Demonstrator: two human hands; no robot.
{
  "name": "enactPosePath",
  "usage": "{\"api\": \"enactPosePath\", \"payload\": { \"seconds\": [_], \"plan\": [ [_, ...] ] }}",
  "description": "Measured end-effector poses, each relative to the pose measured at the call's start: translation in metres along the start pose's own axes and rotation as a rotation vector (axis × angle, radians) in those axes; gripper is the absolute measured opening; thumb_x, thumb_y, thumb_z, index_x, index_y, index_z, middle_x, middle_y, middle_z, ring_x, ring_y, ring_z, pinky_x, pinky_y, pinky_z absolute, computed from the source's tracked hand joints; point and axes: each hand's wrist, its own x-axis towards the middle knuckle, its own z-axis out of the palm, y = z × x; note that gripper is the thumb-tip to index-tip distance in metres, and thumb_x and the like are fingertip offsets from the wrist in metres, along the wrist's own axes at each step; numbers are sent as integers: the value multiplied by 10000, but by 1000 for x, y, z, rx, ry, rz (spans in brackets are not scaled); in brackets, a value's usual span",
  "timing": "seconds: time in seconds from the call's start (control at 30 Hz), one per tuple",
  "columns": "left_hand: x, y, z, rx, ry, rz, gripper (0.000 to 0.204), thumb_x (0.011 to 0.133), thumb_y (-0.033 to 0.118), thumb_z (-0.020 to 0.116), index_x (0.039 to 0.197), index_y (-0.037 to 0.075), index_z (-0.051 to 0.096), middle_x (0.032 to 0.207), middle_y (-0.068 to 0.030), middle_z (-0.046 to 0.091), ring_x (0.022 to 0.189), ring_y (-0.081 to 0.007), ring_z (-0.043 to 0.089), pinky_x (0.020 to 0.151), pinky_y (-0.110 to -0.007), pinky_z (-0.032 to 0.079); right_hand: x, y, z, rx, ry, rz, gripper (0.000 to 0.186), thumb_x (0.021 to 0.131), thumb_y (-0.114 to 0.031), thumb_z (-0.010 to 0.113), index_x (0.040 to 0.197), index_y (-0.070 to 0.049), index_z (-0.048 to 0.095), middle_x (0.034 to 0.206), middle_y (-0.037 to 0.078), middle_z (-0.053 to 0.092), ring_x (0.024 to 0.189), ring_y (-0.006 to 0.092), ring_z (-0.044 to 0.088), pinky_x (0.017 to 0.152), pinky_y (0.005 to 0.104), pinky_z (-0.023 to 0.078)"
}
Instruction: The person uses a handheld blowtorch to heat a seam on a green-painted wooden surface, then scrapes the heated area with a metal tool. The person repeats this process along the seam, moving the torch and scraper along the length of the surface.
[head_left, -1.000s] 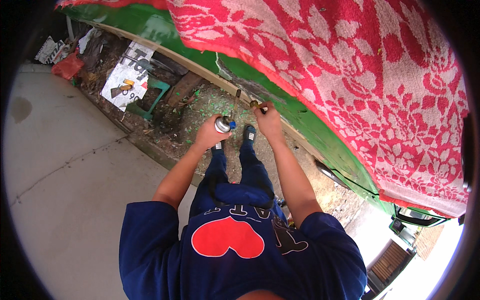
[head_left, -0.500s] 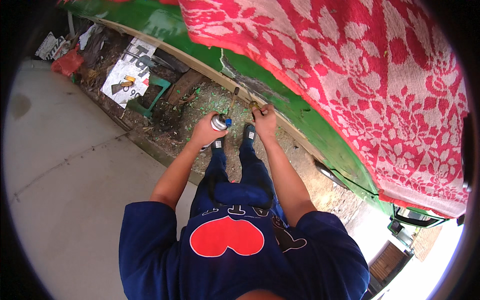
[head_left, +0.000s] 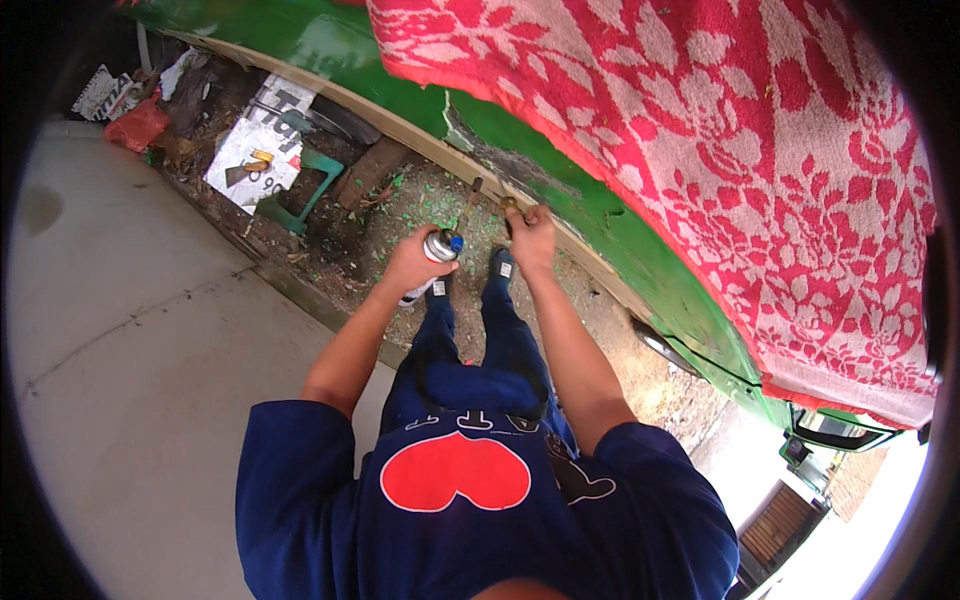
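Observation:
My left hand (head_left: 410,262) grips a small spray can (head_left: 438,250) with a blue nozzle, held upright in front of me. Against the lower edge of a green painted panel (head_left: 600,225), my right hand (head_left: 530,228) holds a small yellowish tool (head_left: 508,205); what kind of tool I cannot tell. A thin stick-like handle (head_left: 470,205) stands between the two hands. A red and white floral cloth (head_left: 720,150) drapes over the green panel above my hands. Below them I see my dark blue shirt, trousers and shoes.
Green paint flakes litter the dirt (head_left: 400,200) under the panel. A crumpled white printed sheet (head_left: 255,145) and a green frame (head_left: 300,195) lie to the left, with red and white rubbish (head_left: 135,125) beyond. Pale concrete floor (head_left: 140,380) spreads on my left.
Both hands have shifted slightly along the panel's lower edge, keeping the can and the tool in their grip. The view has tilted a little.

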Motion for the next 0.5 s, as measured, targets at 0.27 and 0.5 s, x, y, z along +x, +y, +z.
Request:
{"api": "enactPosePath", "payload": {
  "seconds": [0.27, 0.5],
  "plan": [
    [-2, 19, -5, 65, -21, 15, 797, 621, 339, 908, 1253, -22, 584, 1125, -217, 689, 1046, -325, 687, 919, -396, 527, -5, -13, -17, 86, -9, 45, 356, 907, -211, 723, 833, -46, 416, 711, 109, 625, 515, 173, 604, 431, 315, 423],
    [-1, 5, 0, 45, -25, 16, 767, 631, 323, 903, 1242, -14, 584, 1095, -204, 703, 1031, -326, 693, 906, -404, 532, -11, -26, -14, -43, -3, 16, 356, 861, -252, 761, 950, 30, 564, 716, 151, 638, 577, 228, 670, 542, 353, 514]
  ]
}}
